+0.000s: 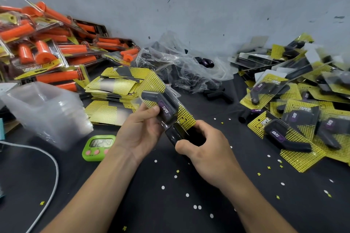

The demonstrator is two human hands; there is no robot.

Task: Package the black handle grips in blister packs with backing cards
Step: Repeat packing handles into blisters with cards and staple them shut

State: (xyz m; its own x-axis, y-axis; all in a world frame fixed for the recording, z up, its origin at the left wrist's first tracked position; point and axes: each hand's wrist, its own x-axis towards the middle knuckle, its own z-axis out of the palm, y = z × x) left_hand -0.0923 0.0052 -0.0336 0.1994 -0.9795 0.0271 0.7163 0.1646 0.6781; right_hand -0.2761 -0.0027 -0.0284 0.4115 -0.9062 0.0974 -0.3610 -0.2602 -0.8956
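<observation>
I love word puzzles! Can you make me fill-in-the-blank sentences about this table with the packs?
The left hand holds a blister pack, and the right hand grips a ____ handle grip. The packed grips piled at far left are ____. The timer by the left hand is ____ with pink buttons. Missing words: black, orange, green.

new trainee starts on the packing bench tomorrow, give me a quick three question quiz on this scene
1. True or false: the orange packs are heaped at the left.
2. The blister pack being filled is held by: A the left hand only, B the right hand only, C both hands.
3. What device lies beside the left wrist?
Key: 1 true; 2 C; 3 the green timer.
</observation>
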